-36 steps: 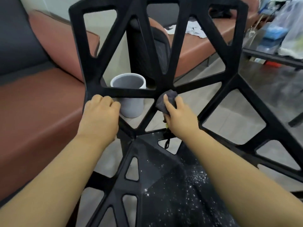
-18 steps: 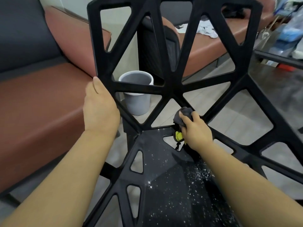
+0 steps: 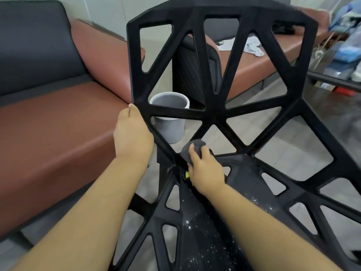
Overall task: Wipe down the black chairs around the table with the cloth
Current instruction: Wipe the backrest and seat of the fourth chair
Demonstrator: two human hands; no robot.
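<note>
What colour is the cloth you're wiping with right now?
The cloth is dark grey, bunched in the right hand; the head view shows it best.

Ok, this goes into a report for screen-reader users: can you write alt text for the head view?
A person's right hand presses a bunched grey cloth on a black chair where its openwork back meets the seat, while the left hand grips the back's left edge. The seat bears white specks; a grey bin and a brown sofa stand behind.
</note>
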